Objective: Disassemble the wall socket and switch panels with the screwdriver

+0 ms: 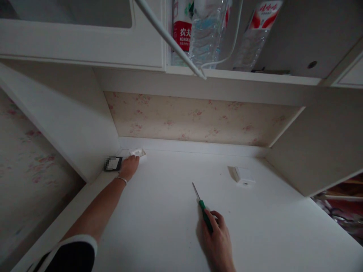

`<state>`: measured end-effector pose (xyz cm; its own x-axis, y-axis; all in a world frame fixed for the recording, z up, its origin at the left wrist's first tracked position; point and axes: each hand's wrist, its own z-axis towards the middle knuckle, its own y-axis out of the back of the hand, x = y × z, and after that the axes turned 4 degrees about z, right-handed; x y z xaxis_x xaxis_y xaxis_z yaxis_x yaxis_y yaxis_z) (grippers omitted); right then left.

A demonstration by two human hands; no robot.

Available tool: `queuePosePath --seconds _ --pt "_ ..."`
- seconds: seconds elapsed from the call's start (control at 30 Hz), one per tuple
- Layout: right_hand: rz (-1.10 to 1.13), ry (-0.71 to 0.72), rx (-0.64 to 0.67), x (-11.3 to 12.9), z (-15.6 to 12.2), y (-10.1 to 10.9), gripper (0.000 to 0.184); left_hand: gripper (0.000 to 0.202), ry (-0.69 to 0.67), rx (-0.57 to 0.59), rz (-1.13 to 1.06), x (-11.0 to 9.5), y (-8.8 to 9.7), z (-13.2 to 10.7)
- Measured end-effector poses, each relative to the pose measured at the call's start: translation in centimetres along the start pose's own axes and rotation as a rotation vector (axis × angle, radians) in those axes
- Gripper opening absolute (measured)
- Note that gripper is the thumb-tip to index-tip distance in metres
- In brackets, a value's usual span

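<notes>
On the white desk [159,204], near its back left corner, fingers of the left hand [130,167] maybe pinched a white box [141,152]; those of the right hand [217,235] curled round a screwdriver [202,205].

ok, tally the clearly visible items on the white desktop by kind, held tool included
Green-handled screwdriver with metal shaft, in the right hand: 1
Small white box-shaped pieces, one at the left hand: 2
Flat black-edged rectangular item: 1
Total: 4
</notes>
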<state>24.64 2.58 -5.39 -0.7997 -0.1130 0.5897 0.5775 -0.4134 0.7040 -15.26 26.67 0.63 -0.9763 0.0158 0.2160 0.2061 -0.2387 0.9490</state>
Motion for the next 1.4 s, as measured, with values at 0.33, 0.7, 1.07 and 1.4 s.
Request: queuePosePath --seconds 0.33,0.7,1.07,1.4 --pt "-0.008 0.002 0.023 -0.5 0.0 -0.3 0.04 0.038 0.059 -0.049 0.014 0.0 0.7 -1.4" --pt "-0.031 0.018 0.063 -0.6 -0.1 -0.4 0.04 0.048 0.137 0.075 -0.054 7.6 -1.7 -7.9" --pt "0.032 -0.047 0.047 -0.1 -0.2 0.0 0.042 0.045 0.125 0.149 -0.161 9.5 -2.5 -4.3" --pt "0.398 -0.36 -0.022 -2.6 3.7 2.3 0.047 0.048 0.027 -0.099 -0.462 3.1 -1.6 -8.5"
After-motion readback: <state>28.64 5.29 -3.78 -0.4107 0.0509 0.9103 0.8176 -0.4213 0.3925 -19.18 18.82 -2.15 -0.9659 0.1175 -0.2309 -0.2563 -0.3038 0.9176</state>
